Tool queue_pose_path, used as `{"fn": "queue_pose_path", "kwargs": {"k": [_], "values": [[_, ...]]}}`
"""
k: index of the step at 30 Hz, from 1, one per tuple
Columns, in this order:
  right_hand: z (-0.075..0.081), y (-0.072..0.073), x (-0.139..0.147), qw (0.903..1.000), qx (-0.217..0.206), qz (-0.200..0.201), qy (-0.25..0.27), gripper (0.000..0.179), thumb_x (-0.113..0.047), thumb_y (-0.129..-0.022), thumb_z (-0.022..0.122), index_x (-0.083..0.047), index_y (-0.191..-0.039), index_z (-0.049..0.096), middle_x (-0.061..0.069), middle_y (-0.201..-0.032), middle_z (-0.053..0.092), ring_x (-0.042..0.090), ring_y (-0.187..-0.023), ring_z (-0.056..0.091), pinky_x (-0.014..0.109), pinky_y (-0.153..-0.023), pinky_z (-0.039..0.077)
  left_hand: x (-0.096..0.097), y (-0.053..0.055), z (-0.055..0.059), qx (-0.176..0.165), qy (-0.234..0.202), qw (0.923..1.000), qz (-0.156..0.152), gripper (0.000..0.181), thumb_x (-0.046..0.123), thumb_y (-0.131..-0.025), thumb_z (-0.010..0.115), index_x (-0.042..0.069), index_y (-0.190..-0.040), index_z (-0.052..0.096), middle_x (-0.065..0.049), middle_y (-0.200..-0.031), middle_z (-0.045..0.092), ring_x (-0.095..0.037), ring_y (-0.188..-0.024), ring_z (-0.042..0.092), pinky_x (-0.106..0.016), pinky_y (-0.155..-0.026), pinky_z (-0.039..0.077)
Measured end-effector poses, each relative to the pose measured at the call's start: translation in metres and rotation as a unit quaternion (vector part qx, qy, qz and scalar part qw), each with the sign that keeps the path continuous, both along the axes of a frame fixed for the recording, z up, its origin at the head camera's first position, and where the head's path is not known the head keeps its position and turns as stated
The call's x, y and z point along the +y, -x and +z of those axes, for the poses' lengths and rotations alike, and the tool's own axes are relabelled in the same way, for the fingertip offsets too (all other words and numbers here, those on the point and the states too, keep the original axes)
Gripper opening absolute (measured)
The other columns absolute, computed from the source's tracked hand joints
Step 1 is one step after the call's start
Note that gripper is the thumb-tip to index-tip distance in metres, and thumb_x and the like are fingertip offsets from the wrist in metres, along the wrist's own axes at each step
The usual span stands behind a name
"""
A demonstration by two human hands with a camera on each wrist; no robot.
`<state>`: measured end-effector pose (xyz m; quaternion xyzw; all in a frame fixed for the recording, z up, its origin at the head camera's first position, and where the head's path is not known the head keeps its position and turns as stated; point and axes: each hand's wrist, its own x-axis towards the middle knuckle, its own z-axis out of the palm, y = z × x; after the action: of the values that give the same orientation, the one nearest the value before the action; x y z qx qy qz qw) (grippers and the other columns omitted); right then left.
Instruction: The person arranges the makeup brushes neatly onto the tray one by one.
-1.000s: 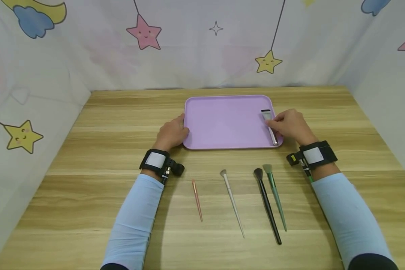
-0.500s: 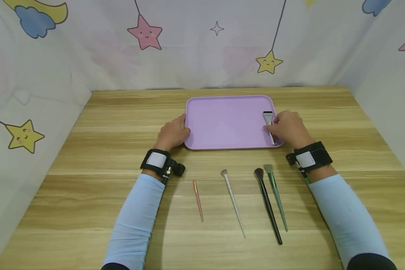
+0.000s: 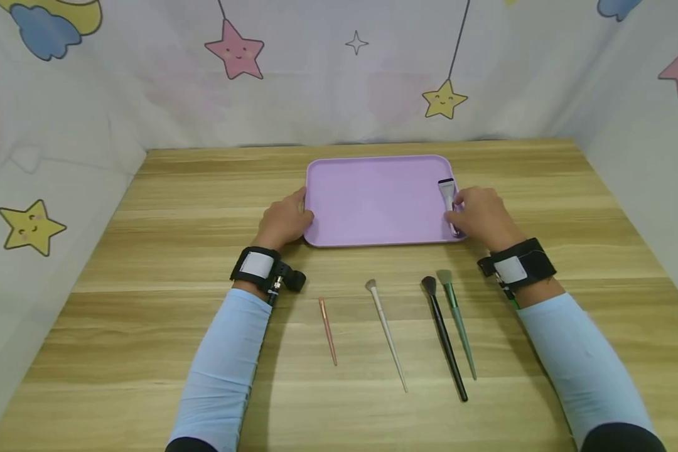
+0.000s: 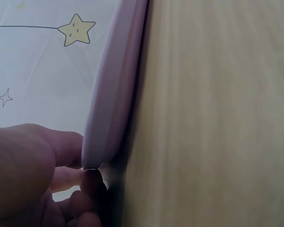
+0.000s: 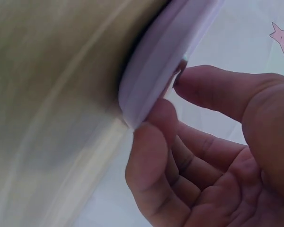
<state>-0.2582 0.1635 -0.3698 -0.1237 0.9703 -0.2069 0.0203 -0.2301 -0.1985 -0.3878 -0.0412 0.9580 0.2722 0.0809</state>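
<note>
A lilac tray (image 3: pixel 373 201) lies at the back of the wooden table. My left hand (image 3: pixel 285 220) grips its left edge, thumb on the rim, other fingers curled at its outer side in the left wrist view. Inside the tray's right side lies a flat-headed makeup brush (image 3: pixel 447 190) with dark bristle tips and a silvery handle, head pointing away. My right hand (image 3: pixel 482 216) pinches the lower part of this brush. In the right wrist view its thumb (image 5: pixel 208 90) meets the handle, the index finger is right at the rim, and most of the brush is hidden.
In front of the tray lie several more brushes: a short pink one (image 3: pixel 328 333), a white one (image 3: pixel 387 336), a thick black one (image 3: pixel 445 342) and a green one (image 3: pixel 457 326). A cloth backdrop with stars (image 3: pixel 236 50) stands behind the table.
My right hand has shifted slightly at the brush, its thumb moving down the handle. The brush has turned a little and lies nearer the tray's right rim. My left hand keeps its grip.
</note>
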Motion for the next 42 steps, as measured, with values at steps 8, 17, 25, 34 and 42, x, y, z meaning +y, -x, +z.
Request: {"fn": "queue_pose_path", "kwargs": {"k": [8,17,25,34,42], "values": [[0.010,-0.007,0.004,0.9994,0.015,0.003,0.030,0.034,-0.018,-0.092,0.071,0.010,-0.111,0.069,0.025,-0.093,0.071,0.030,-0.073,0.065,0.036,-0.058,0.047,0.000,0.002,-0.004,0.009,0.016,0.9998,-0.008,0.065,0.026,-0.099,0.045,0.011,-0.160,0.029,-0.020,-0.150,0.047,-0.035,-0.093,0.056,-0.041,-0.070,0.042],[0.023,-0.018,-0.006,0.9972,-0.016,0.050,0.053,0.035,-0.023,-0.092,0.072,0.007,-0.112,0.071,0.018,-0.088,0.071,0.024,-0.069,0.065,0.037,-0.059,0.050,0.001,0.003,-0.002,0.007,0.008,0.9999,-0.011,0.064,0.027,-0.100,0.043,0.012,-0.161,0.028,-0.020,-0.153,0.043,-0.035,-0.091,0.055,-0.039,-0.066,0.041],[0.027,-0.024,-0.007,0.9967,0.001,0.071,0.040,0.033,-0.023,-0.093,0.072,0.007,-0.106,0.072,0.018,-0.088,0.071,0.025,-0.071,0.065,0.041,-0.063,0.052,-0.002,0.004,-0.004,0.016,0.002,0.9999,-0.005,0.065,0.028,-0.099,0.045,0.013,-0.160,0.031,-0.020,-0.153,0.043,-0.035,-0.097,0.054,-0.040,-0.068,0.042],[0.020,-0.048,-0.002,0.9949,-0.024,0.094,0.026,0.031,-0.025,-0.092,0.072,0.005,-0.100,0.074,0.010,-0.082,0.071,0.020,-0.070,0.063,0.037,-0.063,0.051,0.005,-0.011,-0.013,0.001,0.000,1.0000,0.000,0.065,0.026,-0.097,0.048,0.012,-0.159,0.033,-0.020,-0.147,0.050,-0.034,-0.093,0.056,-0.037,-0.065,0.040],[0.027,-0.054,-0.001,0.9932,-0.010,0.114,0.019,0.032,-0.027,-0.092,0.073,0.004,-0.099,0.075,0.007,-0.081,0.072,0.018,-0.069,0.064,0.039,-0.064,0.051,0.000,-0.004,-0.003,0.009,-0.004,0.9999,0.012,0.064,0.025,-0.096,0.048,0.011,-0.158,0.036,-0.019,-0.143,0.053,-0.033,-0.088,0.056,-0.037,-0.063,0.040]]}}
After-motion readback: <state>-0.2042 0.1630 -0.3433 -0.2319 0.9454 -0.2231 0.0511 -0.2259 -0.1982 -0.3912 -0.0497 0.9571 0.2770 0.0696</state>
